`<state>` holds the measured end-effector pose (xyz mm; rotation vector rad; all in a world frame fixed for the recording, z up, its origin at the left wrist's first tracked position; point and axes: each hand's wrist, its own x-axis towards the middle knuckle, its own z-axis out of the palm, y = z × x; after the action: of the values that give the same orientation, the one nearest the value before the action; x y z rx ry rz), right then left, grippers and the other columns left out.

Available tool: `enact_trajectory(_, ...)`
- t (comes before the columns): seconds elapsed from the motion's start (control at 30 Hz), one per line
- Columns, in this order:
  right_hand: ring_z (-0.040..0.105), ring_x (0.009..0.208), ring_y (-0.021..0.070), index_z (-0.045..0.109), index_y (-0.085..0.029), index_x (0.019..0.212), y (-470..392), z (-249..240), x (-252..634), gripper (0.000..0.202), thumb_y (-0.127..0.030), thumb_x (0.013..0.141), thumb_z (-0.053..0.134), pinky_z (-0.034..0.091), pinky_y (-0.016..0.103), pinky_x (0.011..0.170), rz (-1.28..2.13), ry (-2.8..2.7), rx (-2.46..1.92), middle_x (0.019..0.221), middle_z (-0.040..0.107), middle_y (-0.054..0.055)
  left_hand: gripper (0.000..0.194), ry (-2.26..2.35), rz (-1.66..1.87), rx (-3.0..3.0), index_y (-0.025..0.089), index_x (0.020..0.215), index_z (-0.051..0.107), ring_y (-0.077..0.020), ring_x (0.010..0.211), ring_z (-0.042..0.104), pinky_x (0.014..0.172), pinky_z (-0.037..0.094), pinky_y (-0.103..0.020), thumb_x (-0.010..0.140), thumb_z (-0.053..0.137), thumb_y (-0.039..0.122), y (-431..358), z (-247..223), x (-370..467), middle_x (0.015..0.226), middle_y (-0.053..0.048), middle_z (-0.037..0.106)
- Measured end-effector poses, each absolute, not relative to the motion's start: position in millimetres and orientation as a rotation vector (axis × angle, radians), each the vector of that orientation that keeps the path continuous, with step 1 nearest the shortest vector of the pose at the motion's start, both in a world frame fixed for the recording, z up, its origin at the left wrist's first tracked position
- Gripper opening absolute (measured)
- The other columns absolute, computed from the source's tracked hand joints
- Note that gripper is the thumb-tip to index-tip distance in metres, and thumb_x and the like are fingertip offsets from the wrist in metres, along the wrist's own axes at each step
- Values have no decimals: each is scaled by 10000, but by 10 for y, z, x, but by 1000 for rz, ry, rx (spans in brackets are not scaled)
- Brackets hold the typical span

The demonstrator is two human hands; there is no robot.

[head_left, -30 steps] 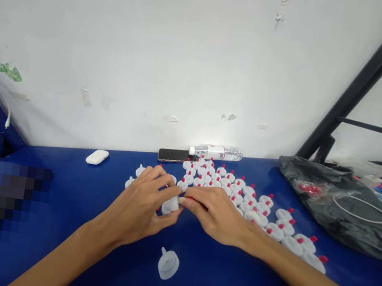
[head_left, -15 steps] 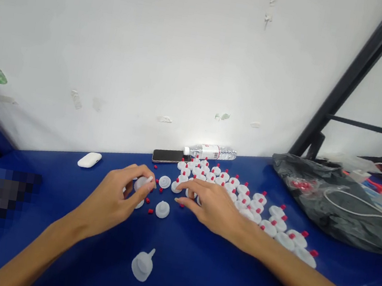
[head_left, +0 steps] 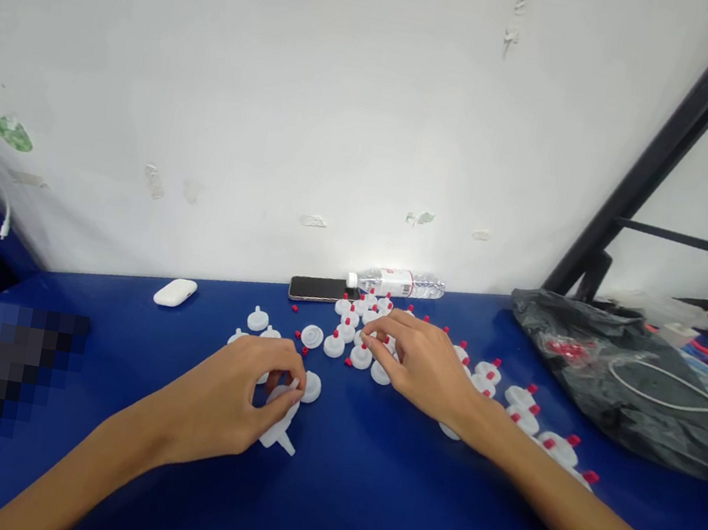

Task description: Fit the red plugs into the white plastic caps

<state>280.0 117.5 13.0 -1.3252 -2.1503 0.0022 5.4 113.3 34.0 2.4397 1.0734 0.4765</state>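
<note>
My left hand (head_left: 247, 387) pinches a translucent white nozzle cap (head_left: 281, 394) by its thin tip. Just below it shows another pale piece with a spout (head_left: 287, 444); whether the two touch I cannot tell. Over the cluster of red-tipped nozzle caps hovers my right hand (head_left: 416, 360), thumb and forefinger drawn together; what lies between them is hidden. A white cap with a red tip (head_left: 334, 345) stands left of those fingertips. Small red tips (head_left: 306, 350) lie loose near an upturned white cap (head_left: 311, 336).
At the wall lie a clear water bottle (head_left: 395, 282) and a dark phone (head_left: 320, 289). A white earphone case (head_left: 175, 292) is at the left. Grey plastic bagging (head_left: 553, 368) with cables covers the right side, beside a black metal post (head_left: 653, 160).
My left hand has come nearer to me, with a white nozzle cap in its fingers. My right hand has shifted slightly right and up, and its fingertips have drawn closer together.
</note>
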Motion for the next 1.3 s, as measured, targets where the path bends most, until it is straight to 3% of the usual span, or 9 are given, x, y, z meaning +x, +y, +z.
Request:
enact_trajectory(0.13,620,661,122,740,-234,966,1021,142,2698,263,-427,1059,588,383,261,651,76,-2300,-1147,828,728,-26,179,1113,345,2417,264,872,698,-180,767,600,724,446,-319,953,582,373,1100,352,64,824,10,689)
enact_trajectory(0.3,607,598,127,731,-241,969,747,50,2451,370,-609,951,697,273,291,585,158,-2524,-1030,772,714,-46,214,1162,268,2320,269,889,731,-192,790,620,724,464,-311,942,607,435,1125,365,31,846,-5,711)
enact_trajectory(0.47,687,707,174,711,-255,1092,631,-99,2274,536,-749,887,686,267,306,605,215,-2650,-1062,868,744,-32,214,1164,181,2133,255,859,724,-135,575,560,529,395,-248,905,669,456,1165,376,-19,649,35,651)
enact_trajectory(0.6,702,734,172,697,-241,1071,618,-133,2225,387,-616,988,647,248,313,579,181,-2663,-1076,894,749,-29,229,1121,135,1990,237,873,687,-131,521,572,504,415,-226,905,679,463,1179,349,-27,552,60,610)
enact_trajectory(0.7,673,685,149,694,-218,1031,622,-135,2231,240,-434,1058,594,209,329,537,61,-2684,-1039,882,741,-22,238,1079,134,1893,228,903,641,-161,597,677,574,518,-242,909,680,462,1198,315,-29,633,38,693)
enact_trajectory(0.83,634,634,129,693,-215,1009,670,-144,2276,300,-407,1122,492,204,327,497,-80,-2697,-953,908,727,-14,244,989,120,1815,228,903,584,-189,736,735,698,592,-287,913,679,453,1223,293,-42,791,-5,773)
enact_trajectory(1.03,650,647,108,705,-229,1066,740,-94,2356,178,-315,1107,554,270,307,489,-16,-2688,-945,991,749,-28,261,1007,96,1917,224,831,619,-113,607,531,546,403,-212,923,682,459,1272,366,-111,676,50,640)
enact_trajectory(1.17,720,751,109,714,-213,1108,750,-71,2402,154,-238,1101,562,382,264,556,74,-2662,-901,1003,780,-15,262,1099,74,2003,235,807,650,-137,652,564,574,393,-234,904,690,475,1283,429,-187,704,33,665)
enact_trajectory(1.3,705,696,100,732,-216,1095,748,-77,2428,255,-289,1132,491,362,269,533,6,-2543,-855,942,777,-15,190,1209,22,2083,265,831,710,-155,628,551,558,386,-256,865,708,452,1281,437,-228,704,30,644)
